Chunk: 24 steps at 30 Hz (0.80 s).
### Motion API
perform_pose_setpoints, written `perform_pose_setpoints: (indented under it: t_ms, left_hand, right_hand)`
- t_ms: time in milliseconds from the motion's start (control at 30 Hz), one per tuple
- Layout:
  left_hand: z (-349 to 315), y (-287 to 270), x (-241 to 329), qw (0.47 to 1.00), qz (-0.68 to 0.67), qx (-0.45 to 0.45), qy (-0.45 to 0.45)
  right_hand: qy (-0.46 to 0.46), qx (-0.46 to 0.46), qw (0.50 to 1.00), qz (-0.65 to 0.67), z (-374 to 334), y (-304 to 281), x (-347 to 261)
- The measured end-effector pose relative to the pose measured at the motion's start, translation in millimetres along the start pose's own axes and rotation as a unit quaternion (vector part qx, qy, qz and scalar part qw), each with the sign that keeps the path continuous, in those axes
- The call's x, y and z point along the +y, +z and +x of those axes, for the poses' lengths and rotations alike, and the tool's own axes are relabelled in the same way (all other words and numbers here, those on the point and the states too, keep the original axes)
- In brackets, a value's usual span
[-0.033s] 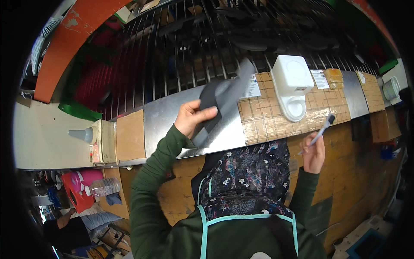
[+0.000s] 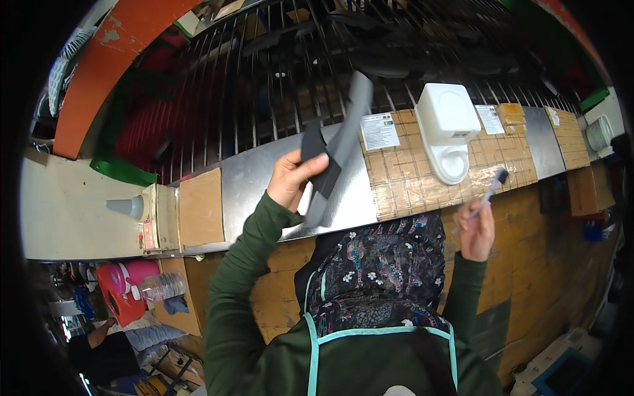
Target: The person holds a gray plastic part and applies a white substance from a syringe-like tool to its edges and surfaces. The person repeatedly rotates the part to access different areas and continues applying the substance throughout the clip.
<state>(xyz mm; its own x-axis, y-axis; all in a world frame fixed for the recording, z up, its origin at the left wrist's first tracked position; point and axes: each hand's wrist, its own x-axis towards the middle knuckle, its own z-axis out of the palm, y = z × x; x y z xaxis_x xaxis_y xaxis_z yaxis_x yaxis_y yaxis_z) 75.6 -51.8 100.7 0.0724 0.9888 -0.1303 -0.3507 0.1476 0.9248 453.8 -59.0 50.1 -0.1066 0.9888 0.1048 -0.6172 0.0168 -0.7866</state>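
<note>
My left hand [image 2: 290, 181] is closed round a long curved grey strip-like piece [image 2: 355, 109], which looks like a shoe sole seen edge-on, with a black part beside it. It is raised above the metal strip of the bench and blurred at its upper end. My right hand [image 2: 477, 232], fingers closed, grips a small toothbrush-like brush [image 2: 490, 190] with a pale handle and black bristles pointing up and away. Between the hands, farther off, stands a white dispenser [image 2: 449, 119]: a square container above a base with a round cup.
Behind the bench runs a rack of metal bars [image 2: 264, 92] carrying several dark sole-like pieces [image 2: 389, 63]. Taped cardboard [image 2: 403, 191] covers part of the bench, with printed sheets [image 2: 380, 132] and an amber block [image 2: 512, 120]. A grey cone [image 2: 125, 206] lies at left; another person [image 2: 105, 353] is at lower left.
The grey piece in my left hand has swung left and stands more upright. My right hand with the brush has shifted slightly left.
</note>
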Motion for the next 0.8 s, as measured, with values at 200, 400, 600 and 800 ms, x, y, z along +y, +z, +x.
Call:
perform_pose_setpoints:
  t_ms: [200,400,600,800]
  left_hand:
    - [0.6,27.5,-5.1,0.929,-0.364,0.063,0.036]
    - [-19.1,33.0,-26.0,0.922,-0.322,0.202,0.074]
    - [-21.2,35.1,-34.6,0.937,-0.16,0.265,0.161]
    - [-10.9,39.4,-43.7,0.942,0.06,0.225,0.242]
  right_hand:
    - [0.099,-0.054,0.984,-0.135,54.1,92.1,51.9]
    - [0.145,-0.197,0.954,-0.171,51.7,145.8,81.1]
    - [0.236,-0.197,0.951,-0.042,42.9,157.0,91.8]
    - [0.235,-0.192,0.953,0.0,41.3,161.5,91.2]
